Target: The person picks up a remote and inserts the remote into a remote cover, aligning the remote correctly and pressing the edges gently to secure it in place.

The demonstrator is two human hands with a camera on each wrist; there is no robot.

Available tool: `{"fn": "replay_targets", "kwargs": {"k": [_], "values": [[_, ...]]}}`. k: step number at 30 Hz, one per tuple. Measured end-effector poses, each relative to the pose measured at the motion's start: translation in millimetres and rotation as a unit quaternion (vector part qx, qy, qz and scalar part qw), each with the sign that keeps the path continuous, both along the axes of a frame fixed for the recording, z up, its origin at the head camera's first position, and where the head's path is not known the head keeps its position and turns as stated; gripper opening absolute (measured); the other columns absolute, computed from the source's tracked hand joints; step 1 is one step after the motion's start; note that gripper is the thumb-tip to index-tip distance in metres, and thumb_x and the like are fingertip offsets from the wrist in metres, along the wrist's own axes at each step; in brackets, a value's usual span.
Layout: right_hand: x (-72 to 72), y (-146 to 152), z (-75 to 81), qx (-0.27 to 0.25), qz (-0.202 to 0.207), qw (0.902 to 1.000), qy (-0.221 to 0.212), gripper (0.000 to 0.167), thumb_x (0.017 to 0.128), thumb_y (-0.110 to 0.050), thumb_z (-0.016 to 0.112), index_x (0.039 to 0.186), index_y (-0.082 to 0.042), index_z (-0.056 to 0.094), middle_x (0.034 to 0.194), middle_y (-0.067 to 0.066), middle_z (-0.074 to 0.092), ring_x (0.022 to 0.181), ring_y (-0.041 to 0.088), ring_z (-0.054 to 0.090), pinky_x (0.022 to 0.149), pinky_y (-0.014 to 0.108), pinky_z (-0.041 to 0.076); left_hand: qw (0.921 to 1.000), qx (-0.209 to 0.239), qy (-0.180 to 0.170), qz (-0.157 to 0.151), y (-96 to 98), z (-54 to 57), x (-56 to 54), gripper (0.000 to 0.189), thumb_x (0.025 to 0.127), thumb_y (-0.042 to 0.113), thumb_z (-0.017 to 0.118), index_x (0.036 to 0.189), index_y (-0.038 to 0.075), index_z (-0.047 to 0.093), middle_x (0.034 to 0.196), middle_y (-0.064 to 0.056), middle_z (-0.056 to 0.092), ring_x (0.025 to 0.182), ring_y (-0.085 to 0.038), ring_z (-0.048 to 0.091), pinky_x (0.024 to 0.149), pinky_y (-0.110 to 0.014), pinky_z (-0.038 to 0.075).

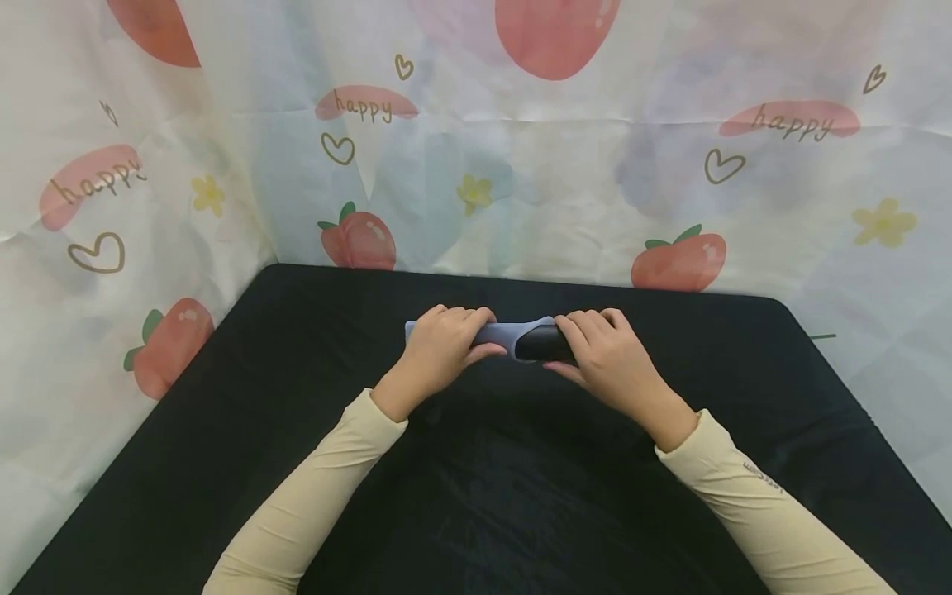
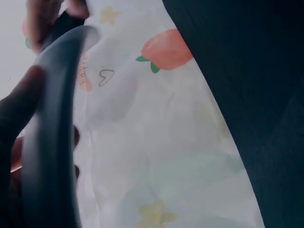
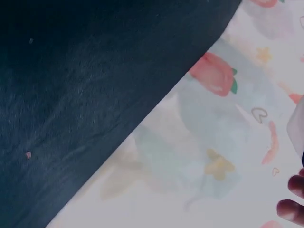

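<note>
Blue-black object (image 1: 502, 333) | black part (image 1: 545, 344) — partly hidden | by right hand (image 1: 613, 361)

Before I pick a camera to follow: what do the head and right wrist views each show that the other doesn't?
Clear in head only: cream sleeves, left hand gripping the blue part, right hand gripping the black part.

Right wrist only: a small pinkish speck on the black table.

Both: that table, the printed backdrop and some fingers.

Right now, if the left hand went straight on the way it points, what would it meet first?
Past the blue cover it grips, the left hand would probably meet the printed cloth behind the black table, though depth is unclear.
</note>
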State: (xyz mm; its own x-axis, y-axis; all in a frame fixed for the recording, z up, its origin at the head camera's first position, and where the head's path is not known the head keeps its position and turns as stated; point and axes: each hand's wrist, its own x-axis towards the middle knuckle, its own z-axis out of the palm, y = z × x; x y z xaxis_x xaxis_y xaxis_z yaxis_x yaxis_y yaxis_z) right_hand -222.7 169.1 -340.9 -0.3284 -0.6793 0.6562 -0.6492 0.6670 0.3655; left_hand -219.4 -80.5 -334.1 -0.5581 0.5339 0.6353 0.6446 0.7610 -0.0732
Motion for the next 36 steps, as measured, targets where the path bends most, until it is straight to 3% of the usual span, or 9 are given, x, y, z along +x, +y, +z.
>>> {"fn": "replay_targets", "kwargs": {"k": [2, 6, 8, 10, 14, 16, 24, 31, 36], "values": [[-0.7, 0, -0.6, 0.026, -0.007, 0.9996, 0.006, 0.063, 0.066, -0.040, 0.082, 0.106, 0.003, 0.059, 0.089, 0.014, 0.063, 0.076, 0.027, 0.059, 0.072, 0.043, 0.046, 0.9992, -0.001, -0.041, -0.004, -1.5, 2.0, -1.1, 0.038, 0.078, 0.046, 0.069, 0.095, 0.013, 0.063, 0.073, 0.002, 0.068, 0.062, -0.011, 0.060, 0.063, -0.029, 0.045], [-0.9, -1, -3.1, 0.045, -0.020, 0.9987, 0.011, 0.060, 0.068, -0.039, 0.081, 0.103, 0.003, 0.057, 0.084, 0.014, 0.061, 0.073, 0.026, 0.059, 0.071, 0.043, 0.046, 0.9962, 0.003, -0.087, -0.006, -3.9, 4.8, -4.2, 0.036, 0.080, 0.043, 0.070, 0.099, 0.013, 0.064, 0.084, 0.002, 0.070, 0.073, -0.011, 0.061, 0.072, -0.032, 0.046], [-0.2, -2, -4.0, 0.042, -0.028, 0.9987, 0.009, 0.059, 0.068, -0.038, 0.081, 0.102, 0.004, 0.055, 0.082, 0.014, 0.059, 0.073, 0.026, 0.059, 0.070, 0.043, 0.045, 0.9972, 0.021, -0.072, 0.001, -2.8, 4.8, -4.7, 0.037, 0.080, 0.042, 0.071, 0.102, 0.013, 0.062, 0.095, -0.001, 0.066, 0.086, -0.016, 0.058, 0.081, -0.035, 0.044], [0.9, -2, -4.7, 0.032, -0.037, 0.9988, 0.005, 0.060, 0.068, -0.038, 0.082, 0.101, 0.004, 0.054, 0.080, 0.015, 0.058, 0.073, 0.027, 0.058, 0.070, 0.044, 0.045, 0.9985, 0.045, -0.028, 0.010, 0.6, 3.6, -4.2, 0.038, 0.079, 0.042, 0.072, 0.099, 0.011, 0.060, 0.099, -0.005, 0.059, 0.092, -0.022, 0.052, 0.085, -0.038, 0.042], [1.7, -5, -5.5, 0.008, -0.044, 0.9990, -0.001, 0.061, 0.066, -0.037, 0.083, 0.100, 0.005, 0.053, 0.080, 0.016, 0.058, 0.073, 0.028, 0.058, 0.070, 0.046, 0.044, 0.9944, 0.056, 0.080, 0.040, 11.5, 1.6, 0.5, 0.042, 0.076, 0.049, 0.072, 0.083, 0.011, 0.056, 0.086, -0.006, 0.053, 0.083, -0.024, 0.049, 0.079, -0.037, 0.040], [1.7, -6, -5.8, -0.001, -0.043, 0.9991, 0.003, 0.062, 0.067, -0.038, 0.083, 0.099, 0.005, 0.053, 0.079, 0.017, 0.057, 0.072, 0.029, 0.057, 0.070, 0.046, 0.044, 0.9911, 0.046, 0.111, 0.056, 16.5, 1.8, 2.9, 0.044, 0.076, 0.053, 0.070, 0.075, 0.012, 0.054, 0.077, -0.003, 0.052, 0.075, -0.021, 0.049, 0.073, -0.035, 0.041], [2.3, -9, -7.8, -0.028, -0.047, 0.9981, 0.030, 0.051, 0.087, -0.042, 0.062, 0.100, 0.007, 0.052, 0.077, 0.016, 0.053, 0.067, 0.030, 0.055, 0.069, 0.046, 0.044, 0.9864, 0.028, 0.117, 0.112, 29.8, 7.5, 14.2, 0.022, 0.083, 0.034, 0.067, 0.080, 0.012, 0.062, 0.079, -0.002, 0.060, 0.076, -0.020, 0.054, 0.073, -0.034, 0.042], [7.8, -18, -5.6, -0.032, -0.058, 0.9975, 0.025, 0.057, 0.070, -0.034, 0.081, 0.100, 0.006, 0.054, 0.078, 0.016, 0.056, 0.067, 0.029, 0.056, 0.068, 0.046, 0.043, 0.9701, 0.029, 0.165, 0.176, 44.7, -3.0, 13.4, 0.012, 0.078, 0.016, 0.062, 0.069, 0.011, 0.056, 0.065, -0.001, 0.054, 0.063, -0.017, 0.048, 0.063, -0.030, 0.037], [15.2, -20, -3.1, -0.009, -0.076, 0.9971, 0.002, 0.059, 0.069, -0.037, 0.081, 0.099, 0.007, 0.056, 0.078, 0.017, 0.058, 0.069, 0.030, 0.058, 0.066, 0.043, 0.043, 0.9754, 0.070, 0.149, 0.146, 49.5, -12.3, 6.3, 0.013, 0.073, 0.008, 0.063, 0.065, 0.011, 0.053, 0.064, 0.000, 0.054, 0.061, -0.017, 0.046, 0.059, -0.027, 0.036]]}}
